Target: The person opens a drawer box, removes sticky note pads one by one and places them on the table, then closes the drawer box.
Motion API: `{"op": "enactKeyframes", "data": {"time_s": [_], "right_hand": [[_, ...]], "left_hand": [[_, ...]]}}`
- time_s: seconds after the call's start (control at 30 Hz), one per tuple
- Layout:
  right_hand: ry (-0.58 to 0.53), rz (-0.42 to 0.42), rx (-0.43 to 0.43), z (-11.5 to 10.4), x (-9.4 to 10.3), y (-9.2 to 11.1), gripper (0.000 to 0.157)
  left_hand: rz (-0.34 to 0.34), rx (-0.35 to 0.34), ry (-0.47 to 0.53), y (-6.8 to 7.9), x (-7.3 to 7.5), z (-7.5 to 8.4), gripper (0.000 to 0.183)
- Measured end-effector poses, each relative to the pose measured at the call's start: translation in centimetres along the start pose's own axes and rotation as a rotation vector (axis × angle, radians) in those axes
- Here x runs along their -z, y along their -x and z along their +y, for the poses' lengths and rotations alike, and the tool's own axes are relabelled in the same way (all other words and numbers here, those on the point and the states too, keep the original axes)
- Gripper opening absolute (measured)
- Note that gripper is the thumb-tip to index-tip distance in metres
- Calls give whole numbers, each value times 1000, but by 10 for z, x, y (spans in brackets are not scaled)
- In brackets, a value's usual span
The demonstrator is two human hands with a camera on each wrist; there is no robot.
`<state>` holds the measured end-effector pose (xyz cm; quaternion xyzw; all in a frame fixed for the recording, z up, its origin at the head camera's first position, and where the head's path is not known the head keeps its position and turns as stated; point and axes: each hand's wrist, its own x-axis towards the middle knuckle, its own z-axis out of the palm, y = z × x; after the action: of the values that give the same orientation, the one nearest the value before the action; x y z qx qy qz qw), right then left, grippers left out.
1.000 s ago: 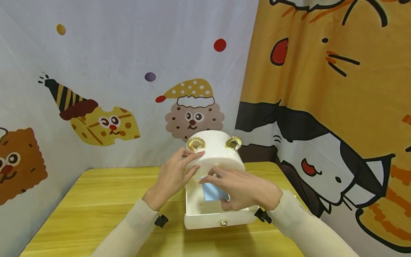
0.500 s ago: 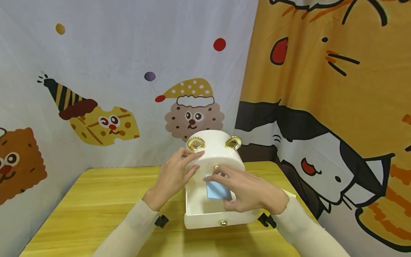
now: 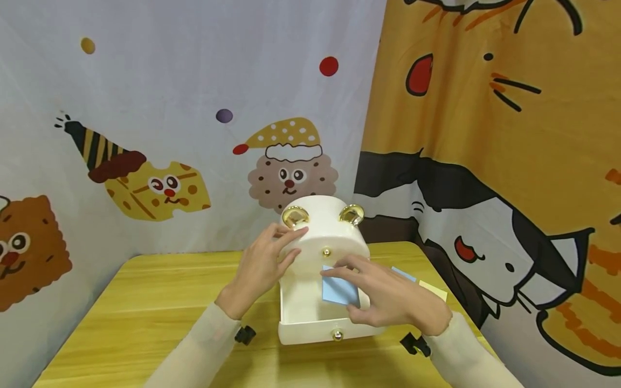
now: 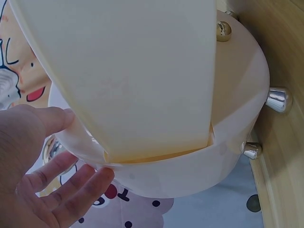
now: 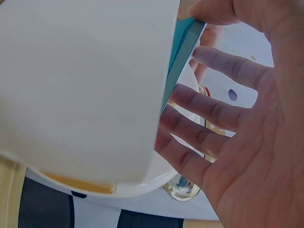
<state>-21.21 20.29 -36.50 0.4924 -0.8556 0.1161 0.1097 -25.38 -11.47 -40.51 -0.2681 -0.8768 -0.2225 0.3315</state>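
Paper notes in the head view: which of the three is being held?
The blue note pinched in the right hand. The other blue note and the yellow note show just behind that hand, unheld.

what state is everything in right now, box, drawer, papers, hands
white box: upright on the table
lower drawer: pulled open
held blue pad: tilted; in or above the drawer, cannot tell
left hand: fingers spread, touching the box
right hand: pinching the pad
yellow paper: on the table, partly hidden
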Motion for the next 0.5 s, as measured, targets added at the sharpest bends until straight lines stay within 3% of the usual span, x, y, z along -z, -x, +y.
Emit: {"op": "enactKeyframes", "data": {"time_s": [0.2, 0.5], "right_hand": [[12, 21, -38, 0, 2, 13, 74], [38, 59, -140, 1, -1, 33, 75]], "left_hand": [[18, 1, -3, 1, 0, 0, 56], [-7, 13, 6, -1, 0, 1, 55]]}}
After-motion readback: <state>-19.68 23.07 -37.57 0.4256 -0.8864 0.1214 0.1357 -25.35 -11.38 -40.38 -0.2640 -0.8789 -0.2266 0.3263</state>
